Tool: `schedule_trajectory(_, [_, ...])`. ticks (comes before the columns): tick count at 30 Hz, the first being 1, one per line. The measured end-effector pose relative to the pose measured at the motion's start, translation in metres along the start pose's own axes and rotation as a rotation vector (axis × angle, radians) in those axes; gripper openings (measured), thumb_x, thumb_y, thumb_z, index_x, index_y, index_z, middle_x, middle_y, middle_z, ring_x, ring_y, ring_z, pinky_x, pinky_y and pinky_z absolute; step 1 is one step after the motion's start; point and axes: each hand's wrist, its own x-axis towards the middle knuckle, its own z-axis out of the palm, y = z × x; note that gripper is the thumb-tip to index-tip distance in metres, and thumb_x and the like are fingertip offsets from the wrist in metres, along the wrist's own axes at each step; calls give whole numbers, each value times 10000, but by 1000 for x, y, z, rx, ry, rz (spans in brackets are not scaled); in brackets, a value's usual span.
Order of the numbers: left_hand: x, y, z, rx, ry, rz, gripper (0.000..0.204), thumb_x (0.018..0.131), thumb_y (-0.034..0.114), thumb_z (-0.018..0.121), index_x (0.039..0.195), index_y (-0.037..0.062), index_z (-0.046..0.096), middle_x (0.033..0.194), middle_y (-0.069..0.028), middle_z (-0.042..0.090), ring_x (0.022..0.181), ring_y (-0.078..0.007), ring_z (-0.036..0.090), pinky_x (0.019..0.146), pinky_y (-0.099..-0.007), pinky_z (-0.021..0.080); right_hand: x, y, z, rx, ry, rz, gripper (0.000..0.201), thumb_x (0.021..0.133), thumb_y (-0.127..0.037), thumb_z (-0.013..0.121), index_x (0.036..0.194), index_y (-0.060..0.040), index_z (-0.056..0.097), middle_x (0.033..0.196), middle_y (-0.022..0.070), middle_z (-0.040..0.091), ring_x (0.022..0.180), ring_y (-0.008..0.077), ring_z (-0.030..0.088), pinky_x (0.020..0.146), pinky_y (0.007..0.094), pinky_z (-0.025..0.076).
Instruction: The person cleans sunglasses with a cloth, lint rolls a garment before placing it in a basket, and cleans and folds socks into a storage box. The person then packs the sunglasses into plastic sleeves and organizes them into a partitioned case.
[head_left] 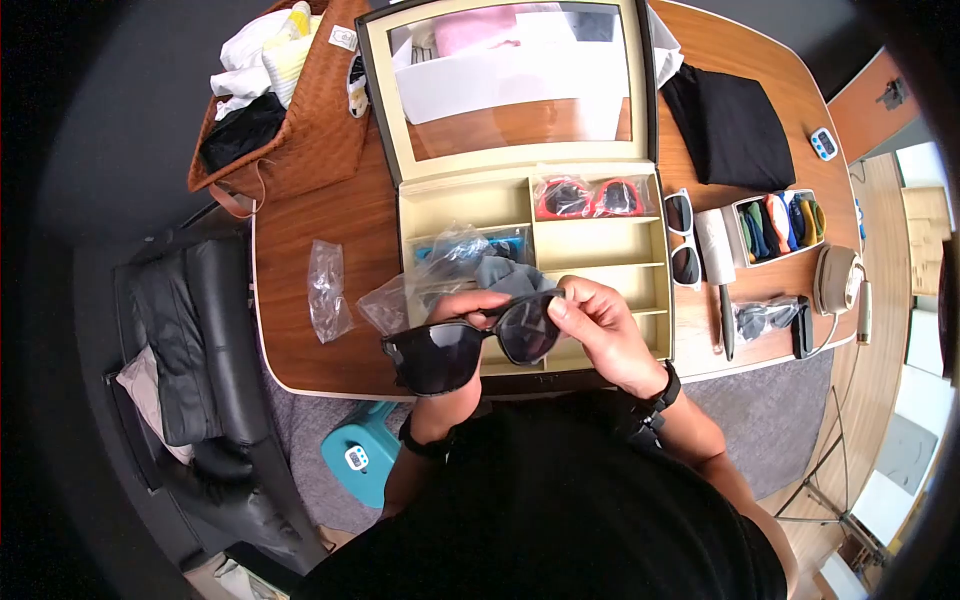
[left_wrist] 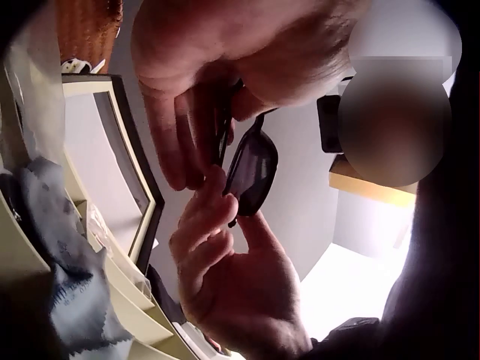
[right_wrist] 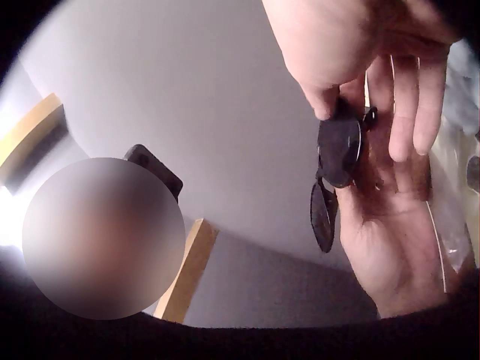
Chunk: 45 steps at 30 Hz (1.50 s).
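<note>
Black sunglasses (head_left: 440, 357) with dark lenses are held up between both hands, over the front of a cream-lined compartment box (head_left: 620, 243). My left hand (head_left: 452, 408) grips them from behind, partly hidden by the lens on that side. Thumb and fingers of my right hand (head_left: 608, 335) pinch the other end of the frame; in the right wrist view the thumb presses at the edge of a lens (right_wrist: 341, 150). Just beyond the hands, a grey-blue cleaning cloth (head_left: 508, 274) with a zigzag edge lies in the box beside crinkled clear plastic (head_left: 455, 250).
The box's windowed lid (head_left: 643, 90) stands raised. Red sunglasses (head_left: 568, 199) in plastic fill one compartment. To the right are white sunglasses (head_left: 683, 240), a lint roller (head_left: 716, 250), a sock box (head_left: 785, 228) and folded black cloth (head_left: 730, 125). A plastic sleeve (head_left: 327, 290) and wicker basket (head_left: 325, 110) are left.
</note>
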Motion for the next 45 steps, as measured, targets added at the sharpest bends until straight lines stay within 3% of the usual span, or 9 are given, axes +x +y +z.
schedule_trajectory(2, [0, 6, 0, 346, 142, 80, 252, 905, -89, 467, 1117, -15, 582, 1076, -108, 611, 992, -175, 586, 902, -291, 450, 4, -2, 8, 6, 101, -17, 249, 1000, -244, 571, 830, -62, 580, 780, 28, 651, 685, 99, 630, 579, 274, 510])
schedule_trajectory(4, [-1, 1, -4, 234, 247, 131, 296, 835, -146, 469, 1076, -20, 585, 1060, -89, 603, 983, -160, 562, 875, -275, 440, 5, -7, 7, 10, 209, -38, 244, 988, -249, 591, 842, -54, 599, 771, 37, 654, 659, 104, 631, 563, 276, 497])
schedule_trajectory(7, [-3, -2, -8, 204, 311, 128, 270, 842, -140, 476, 1059, -27, 592, 1051, -86, 603, 968, -160, 561, 868, -269, 439, 3, -14, -3, -1190, 332, -147, 345, 893, -344, 684, 980, -19, 607, 716, 110, 649, 643, 252, 657, 603, 359, 525])
schedule_trajectory(10, [-7, -4, -6, 224, 333, 105, 224, 882, -113, 487, 1060, -31, 596, 1059, -85, 607, 969, -155, 560, 866, -271, 444, -1, -4, -9, -1301, 317, -75, 399, 879, -416, 679, 956, -29, 622, 719, 122, 661, 684, 324, 663, 626, 406, 525])
schedule_trajectory(19, [-22, 0, 4, 305, 246, 161, 173, 960, -44, 477, 1096, -38, 583, 1093, -90, 597, 989, -147, 566, 826, -271, 487, -6, 14, 0, -1436, 136, -180, 374, 805, -334, 736, 910, 5, 617, 793, 167, 661, 806, 375, 639, 696, 455, 518])
schedule_trajectory(26, [-53, 1, 13, 264, 237, 183, 183, 957, -63, 466, 1107, -31, 564, 1123, -100, 577, 994, -148, 569, 833, -289, 503, -20, 18, -1, -1159, 289, -302, 210, 855, -206, 687, 783, -16, 637, 796, 177, 646, 749, 375, 622, 647, 443, 493])
schedule_trajectory(30, [-73, -10, 13, 267, 207, 275, 175, 974, -55, 449, 1104, -29, 562, 1109, -90, 564, 999, -130, 553, 777, -265, 496, -44, 10, 1, -806, 333, -437, 215, 885, -144, 683, 767, 18, 608, 703, 132, 588, 641, 206, 587, 624, 327, 471])
schedule_trajectory(38, [-114, -55, 18, 298, 201, 197, 214, 1035, 66, 410, 1177, -16, 547, 1060, -44, 604, 911, -100, 574, 777, -255, 482, -104, 24, 41, -937, -186, -912, 158, 687, -121, 719, 657, -37, 588, 952, 166, 568, 886, 326, 555, 798, 392, 446])
schedule_trajectory(45, [-119, -44, 27, 31, 68, 209, 251, 1023, 61, 395, 1196, -46, 544, 1130, -114, 616, 1030, -184, 574, 907, -321, 447, -113, 49, 53, -997, 72, -996, 226, 747, -110, 756, 668, -26, 562, 890, 142, 563, 823, 300, 553, 719, 358, 451])
